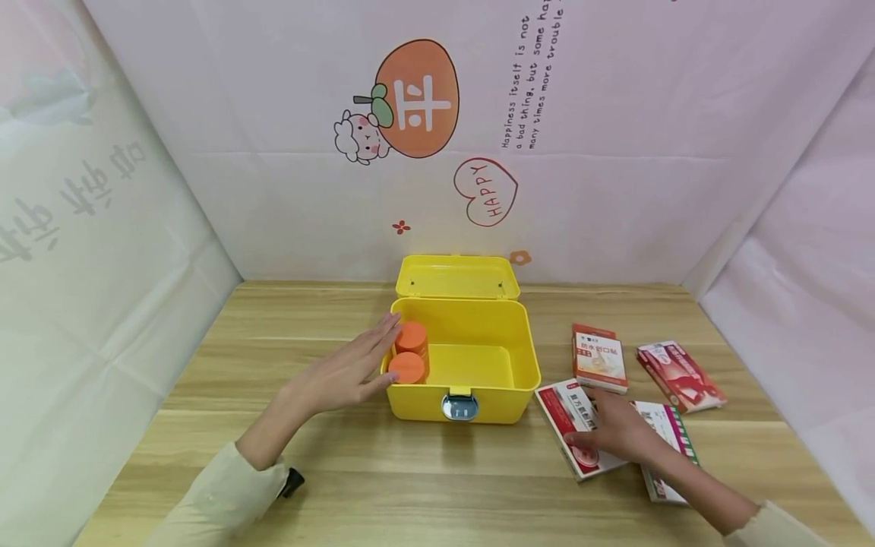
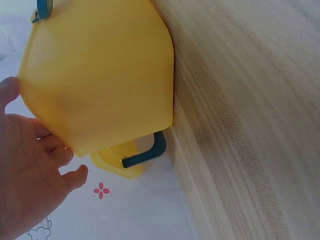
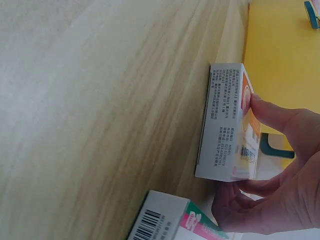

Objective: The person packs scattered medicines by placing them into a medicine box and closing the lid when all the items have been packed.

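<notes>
Wood tabletop (image 1: 444, 486): your left hand (image 1: 342, 376), fingers (image 1: 378, 339) nearly straight, touches the box (image 1: 424, 404), while your right hand (image 1: 618, 429) pinches the red carton (image 1: 569, 419) just right of the box, which could slip if gripped unevenly or drag the green carton (image 1: 670, 433) beside it.

Red-white carton (image 1: 567, 415) beside open case (image 1: 420, 403)

The right hand (image 1: 618, 425) covers part of a flat red-and-white cardboard box (image 1: 564, 405). The right forearm (image 1: 690, 485) obscures part of a white cardboard box with green and magenta edging (image 1: 661, 420). A yellow plastic case (image 1: 422, 403) conceals the nearer orange round-topped container's (image 1: 407, 368) base. The left wrist view crops the left hand (image 1: 344, 374).
</notes>
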Motion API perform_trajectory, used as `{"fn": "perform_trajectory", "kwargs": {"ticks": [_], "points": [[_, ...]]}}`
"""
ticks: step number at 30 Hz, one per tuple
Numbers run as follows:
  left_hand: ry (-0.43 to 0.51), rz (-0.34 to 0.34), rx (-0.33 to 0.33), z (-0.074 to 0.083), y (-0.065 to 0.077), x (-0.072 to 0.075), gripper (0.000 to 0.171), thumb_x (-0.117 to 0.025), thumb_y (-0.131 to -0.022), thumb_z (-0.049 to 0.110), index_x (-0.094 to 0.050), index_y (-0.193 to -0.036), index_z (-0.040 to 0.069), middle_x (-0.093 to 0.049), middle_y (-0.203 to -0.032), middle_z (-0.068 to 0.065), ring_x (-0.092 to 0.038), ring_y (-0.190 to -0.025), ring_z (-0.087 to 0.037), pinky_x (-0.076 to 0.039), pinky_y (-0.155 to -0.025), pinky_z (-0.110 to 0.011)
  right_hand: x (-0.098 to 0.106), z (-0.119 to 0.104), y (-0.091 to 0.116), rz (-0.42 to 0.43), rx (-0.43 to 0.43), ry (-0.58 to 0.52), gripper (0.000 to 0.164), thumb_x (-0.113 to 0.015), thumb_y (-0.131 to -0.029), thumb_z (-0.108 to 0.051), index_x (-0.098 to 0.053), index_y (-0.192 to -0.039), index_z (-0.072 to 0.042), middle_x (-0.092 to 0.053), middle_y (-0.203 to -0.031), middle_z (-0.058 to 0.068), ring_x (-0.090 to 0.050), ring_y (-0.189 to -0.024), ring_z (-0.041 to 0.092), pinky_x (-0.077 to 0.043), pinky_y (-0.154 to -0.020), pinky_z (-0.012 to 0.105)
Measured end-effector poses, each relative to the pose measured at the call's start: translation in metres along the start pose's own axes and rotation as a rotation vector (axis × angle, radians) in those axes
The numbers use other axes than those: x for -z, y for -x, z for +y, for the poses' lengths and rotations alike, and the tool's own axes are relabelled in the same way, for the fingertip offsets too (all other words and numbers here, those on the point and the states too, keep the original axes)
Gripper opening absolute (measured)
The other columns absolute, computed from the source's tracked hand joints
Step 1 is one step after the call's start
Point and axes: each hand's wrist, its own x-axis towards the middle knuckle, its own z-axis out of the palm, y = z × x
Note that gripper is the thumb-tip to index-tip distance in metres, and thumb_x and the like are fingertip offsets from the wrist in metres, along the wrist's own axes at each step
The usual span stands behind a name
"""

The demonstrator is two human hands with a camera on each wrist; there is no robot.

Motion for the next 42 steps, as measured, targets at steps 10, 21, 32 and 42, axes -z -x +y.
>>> {"fn": "perform_trajectory", "kwargs": {"ticks": [10,21,32,42], "points": [[0.004,-0.007,-0.002,0.000,0.001,0.000,0.078,-0.037,-0.104,0.054,-0.009,-0.161,0.008,0.000,-0.170,-0.006,-0.007,-0.157,-0.024,-0.021,-0.126,-0.046,-0.007,0.000,0.001,0.025,-0.046,-0.098,0.094,-0.089,-0.069,-0.043,-0.048,-0.133,0.013,-0.063,-0.109,0.018,-0.055,-0.091,0.023,-0.050,-0.077,0.037],[0.008,-0.011,-0.004,0.000,0.000,0.002,0.077,-0.037,-0.104,0.053,-0.009,-0.161,0.008,-0.001,-0.170,-0.007,-0.007,-0.157,-0.023,-0.021,-0.126,-0.045,-0.007,-0.005,0.002,0.015,-0.082,-0.149,0.100,-0.089,-0.070,-0.042,-0.037,-0.135,0.015,-0.058,-0.121,0.032,-0.058,-0.104,0.035,-0.051,-0.089,0.053],[0.012,-0.022,0.014,0.001,0.001,0.003,0.078,-0.037,-0.104,0.055,-0.008,-0.161,0.010,0.000,-0.170,-0.005,-0.007,-0.157,-0.023,-0.021,-0.126,-0.045,0.002,-0.005,-0.002,-0.112,-0.156,-0.370,0.060,-0.068,-0.094,-0.027,-0.046,-0.136,0.009,-0.062,-0.119,0.021,-0.058,-0.100,0.024,-0.051,-0.081,0.038],[0.011,-0.013,0.003,0.000,0.001,0.002,0.078,-0.037,-0.104,0.054,-0.009,-0.161,0.009,0.000,-0.170,-0.006,-0.006,-0.157,-0.022,-0.021,-0.126,-0.045,0.013,-0.001,0.004,-0.214,-0.126,-0.642,0.038,-0.064,-0.096,-0.018,-0.055,-0.117,0.012,-0.069,-0.090,0.004,-0.064,-0.078,0.012,-0.056,-0.066,0.025]]}}
